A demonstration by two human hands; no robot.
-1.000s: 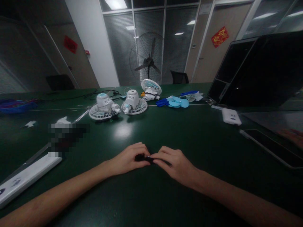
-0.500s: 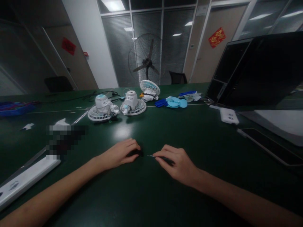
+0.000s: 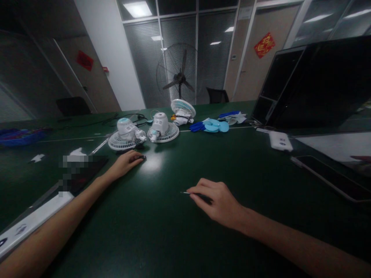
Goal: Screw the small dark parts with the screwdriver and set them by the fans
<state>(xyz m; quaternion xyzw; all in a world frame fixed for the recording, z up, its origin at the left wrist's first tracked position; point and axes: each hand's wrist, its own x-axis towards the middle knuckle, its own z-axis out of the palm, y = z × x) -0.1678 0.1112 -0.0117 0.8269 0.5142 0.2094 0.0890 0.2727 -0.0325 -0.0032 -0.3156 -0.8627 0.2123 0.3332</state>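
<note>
Reaching forward on the left, my left hand [image 3: 126, 164] is closed on a small black object [image 3: 143, 157] whose kind I cannot make out. It is just in front of a white fan head [image 3: 125, 136] lying grille-down. My right hand [image 3: 214, 199] rests over the table at centre right, with thumb and fingers pinched round a small screwdriver [image 3: 185, 192]. The thin metal tip points left, while the dark handle is mostly hidden in the palm. Beyond my hands stands a second white fan head [image 3: 161, 125], with a third fan head [image 3: 183, 111] tilted behind it.
Light-blue fan blades [image 3: 216, 125] and blue gloves [image 3: 197, 126] lie farther back. A large black monitor [image 3: 315, 85] stands right, near a white box [image 3: 280, 141] and a dark phone-like slab [image 3: 330, 173]. Another person's hand [image 3: 363, 159] shows at the right edge. A long white case [image 3: 37, 220] lies left.
My left hand has moved away from the right one, forward and left toward the fan heads, with the black object. My right hand has stayed nearly still. A person's fingers have appeared at the right edge.
</note>
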